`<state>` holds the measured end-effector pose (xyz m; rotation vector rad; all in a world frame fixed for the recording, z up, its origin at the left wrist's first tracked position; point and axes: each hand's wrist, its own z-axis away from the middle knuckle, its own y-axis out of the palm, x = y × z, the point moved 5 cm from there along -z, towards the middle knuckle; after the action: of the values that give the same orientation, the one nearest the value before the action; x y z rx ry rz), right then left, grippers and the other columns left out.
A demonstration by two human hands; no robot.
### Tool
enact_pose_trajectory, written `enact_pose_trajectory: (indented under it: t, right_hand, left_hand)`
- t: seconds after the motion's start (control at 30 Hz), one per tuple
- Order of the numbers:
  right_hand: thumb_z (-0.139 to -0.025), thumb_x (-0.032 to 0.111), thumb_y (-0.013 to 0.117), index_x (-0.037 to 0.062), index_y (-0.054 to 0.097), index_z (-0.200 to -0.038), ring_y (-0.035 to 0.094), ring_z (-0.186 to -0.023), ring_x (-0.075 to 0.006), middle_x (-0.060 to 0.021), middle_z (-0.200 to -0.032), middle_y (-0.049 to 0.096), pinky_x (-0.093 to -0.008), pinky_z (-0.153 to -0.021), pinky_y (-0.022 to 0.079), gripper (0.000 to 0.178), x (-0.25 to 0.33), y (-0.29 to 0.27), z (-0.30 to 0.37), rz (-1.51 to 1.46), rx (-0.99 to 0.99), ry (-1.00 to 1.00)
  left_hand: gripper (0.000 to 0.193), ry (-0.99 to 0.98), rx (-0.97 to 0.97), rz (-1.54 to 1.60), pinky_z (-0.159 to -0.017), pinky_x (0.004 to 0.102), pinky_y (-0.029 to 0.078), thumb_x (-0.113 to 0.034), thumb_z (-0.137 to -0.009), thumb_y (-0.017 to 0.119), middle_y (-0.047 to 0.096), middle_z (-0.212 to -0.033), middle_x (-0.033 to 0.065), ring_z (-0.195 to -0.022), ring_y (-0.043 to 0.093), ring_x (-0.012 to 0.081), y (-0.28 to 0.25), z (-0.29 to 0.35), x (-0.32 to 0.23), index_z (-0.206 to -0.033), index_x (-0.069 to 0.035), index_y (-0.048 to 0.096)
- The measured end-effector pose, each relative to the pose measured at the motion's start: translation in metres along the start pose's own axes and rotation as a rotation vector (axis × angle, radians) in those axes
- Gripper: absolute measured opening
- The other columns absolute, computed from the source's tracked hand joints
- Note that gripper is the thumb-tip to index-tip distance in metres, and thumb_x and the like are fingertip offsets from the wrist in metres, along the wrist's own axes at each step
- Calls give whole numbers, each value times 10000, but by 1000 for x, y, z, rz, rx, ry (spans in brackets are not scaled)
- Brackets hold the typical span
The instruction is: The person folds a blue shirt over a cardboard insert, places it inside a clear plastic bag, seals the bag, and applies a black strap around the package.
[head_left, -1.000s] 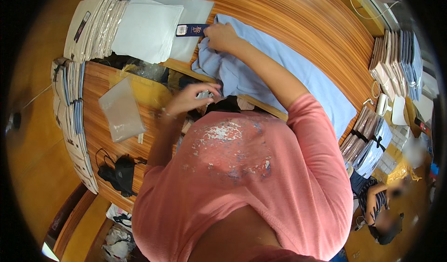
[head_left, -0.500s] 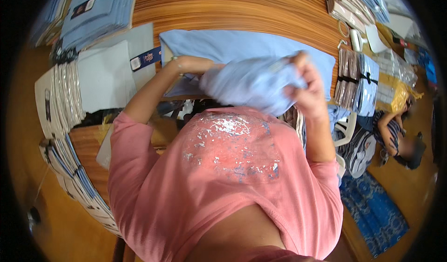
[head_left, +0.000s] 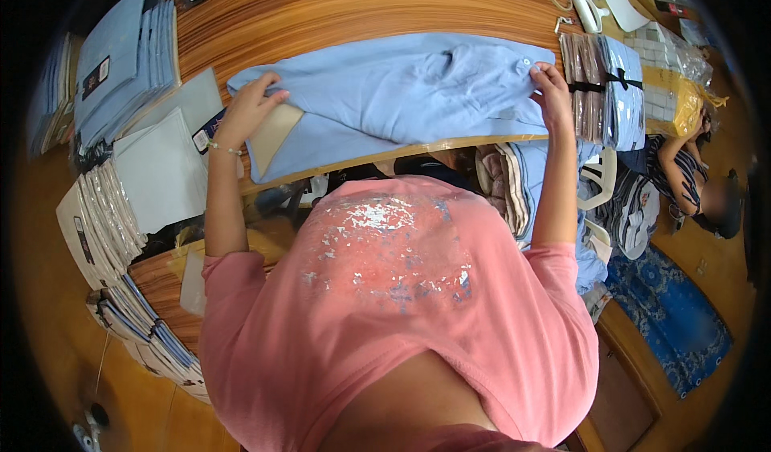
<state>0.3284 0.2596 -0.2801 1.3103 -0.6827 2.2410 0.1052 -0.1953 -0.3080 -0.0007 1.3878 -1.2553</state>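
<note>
A light-blue, soft cloth garment [head_left: 401, 86] with a pale button near its right end lies lengthwise along the near edge of a brown wood-grain table [head_left: 321, 6]. The left hand [head_left: 250, 110] touches its left end, just beside a beige flat card [head_left: 275, 137]; whether those fingers grip cloth, I cannot tell. The right hand [head_left: 552, 92] pinches the right end, near clear-bagged folded clothes [head_left: 622, 102] tied with black ribbon. White rectangular sheets [head_left: 161, 171] lie left of the garment.
</note>
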Motion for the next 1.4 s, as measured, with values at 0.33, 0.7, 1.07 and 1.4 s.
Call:
enact_pose_trajectory:
  t: [0.33,0.7,1.07,1.4]
  right_hand:
    - [-721,248,733,10,557,-1114,585,-901,-332,-181,-993,612,-399,-786,472,492,-37,-83,-52,966,-355,-521]
    - [-733,209,707,-32,488,-1226,605,-960,-231,-173,-1093,611,-305,-846,463,591,-57,-100,-55,363,212,111]
    - [-830,194,633,78,402,-1329,582,-985,-170,-105,-1162,549,-259,-807,478,563,24,-34,-4,259,793,-107]
    - [-802,76,644,47,589,-1099,555,-816,-149,-53,-904,565,-258,-684,483,303,-41,-36,-45,546,498,-680]
  left_hand:
    - [412,266,-635,-413,-974,435,334,-253,-781,659,504,-1194,153,-1130,451,322,38,0,-96,-1128,-58,550]
    - [608,511,-243,-501,-1054,579,165,-471,-867,500,239,-1461,149,-1360,180,339,279,-69,-228,-1374,-162,372]
    - [576,37,58,951,-1001,385,360,-323,-867,564,446,-1313,154,-1186,447,247,264,-78,-219,-1337,-46,379]
    - [737,82,-643,40,-1004,382,345,-172,-762,696,359,-1351,235,-1186,418,333,232,-57,-244,-1355,-2,293]
